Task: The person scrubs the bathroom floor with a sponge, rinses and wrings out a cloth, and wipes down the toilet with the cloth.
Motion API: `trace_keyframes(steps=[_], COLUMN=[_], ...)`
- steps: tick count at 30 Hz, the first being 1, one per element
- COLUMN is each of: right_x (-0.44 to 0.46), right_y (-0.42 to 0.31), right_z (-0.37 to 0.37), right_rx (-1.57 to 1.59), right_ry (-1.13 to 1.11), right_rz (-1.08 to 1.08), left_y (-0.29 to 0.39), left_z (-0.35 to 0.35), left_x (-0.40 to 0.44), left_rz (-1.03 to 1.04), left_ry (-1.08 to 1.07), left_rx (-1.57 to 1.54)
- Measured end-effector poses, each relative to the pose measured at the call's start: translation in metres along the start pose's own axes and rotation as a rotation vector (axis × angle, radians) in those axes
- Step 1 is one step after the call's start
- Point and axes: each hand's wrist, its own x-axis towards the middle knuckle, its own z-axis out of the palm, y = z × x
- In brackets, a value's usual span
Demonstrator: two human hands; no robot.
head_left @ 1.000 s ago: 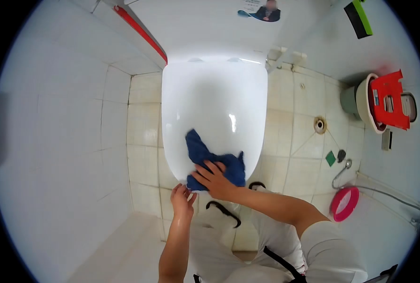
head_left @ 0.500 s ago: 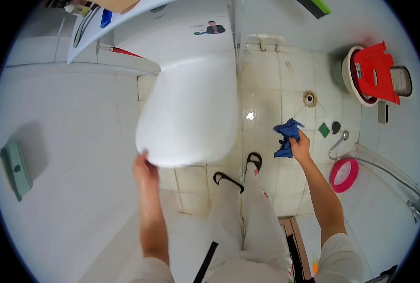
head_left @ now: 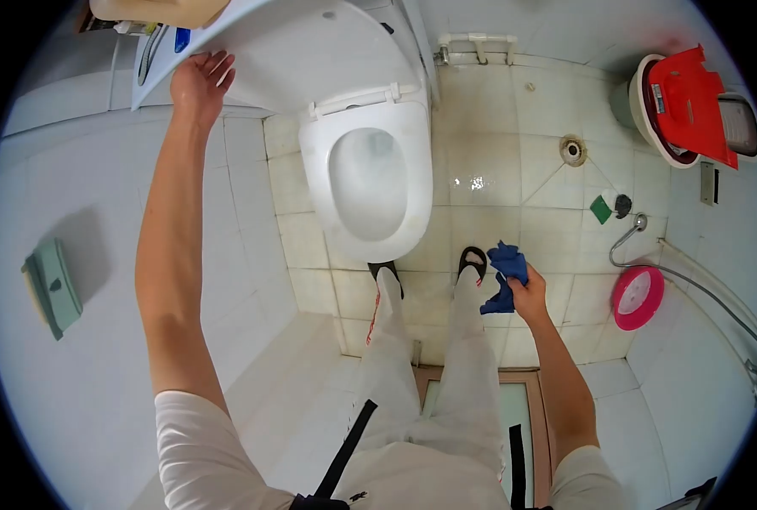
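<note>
My right hand (head_left: 528,294) grips a crumpled blue cloth (head_left: 505,276) above the tiled floor. My left hand (head_left: 201,81) reaches far forward with its fingers apart, near the left edge of the raised toilet lid (head_left: 327,55) and the underside of a pale blue shelf (head_left: 161,72). Whether the fingertips touch the lid or the shelf I cannot tell. Below the lid the white toilet seat (head_left: 418,170) lies down around the open bowl (head_left: 365,200).
A floor drain (head_left: 573,151), a green pad (head_left: 600,209), a shower hose (head_left: 612,251) and a pink basin (head_left: 638,297) are on the right. A red plastic stool (head_left: 693,102) rests on stacked basins. On the left wall hangs a green holder (head_left: 53,287).
The toilet lid has gone from down to raised, baring the seat and bowl. My left hand has moved forward from the lid's front edge. The cloth has come slightly nearer to me.
</note>
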Motion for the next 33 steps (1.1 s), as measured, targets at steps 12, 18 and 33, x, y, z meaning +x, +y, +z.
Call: trace_keyframes(steps=[12, 18, 33], right_x=[0.228, 0.314, 0.37], right_y=[-0.122, -0.134, -0.126], right_z=[0.197, 0.271, 0.495], right_rx=[-0.907, -0.821, -1.094], right_ry=[-0.13, 0.255, 0.273], right_rz=[-0.779, -0.957, -0.953], left_y=[-0.066, -0.264, -0.324], left_z=[-0.064, -0.235, -0.416], left_x=[-0.054, -0.206, -0.449], left_rz=[0.098, -0.364, -1.0], left_ry=[-0.247, -0.194, 0.268], left_rx=[0.192, 0.067, 0.072])
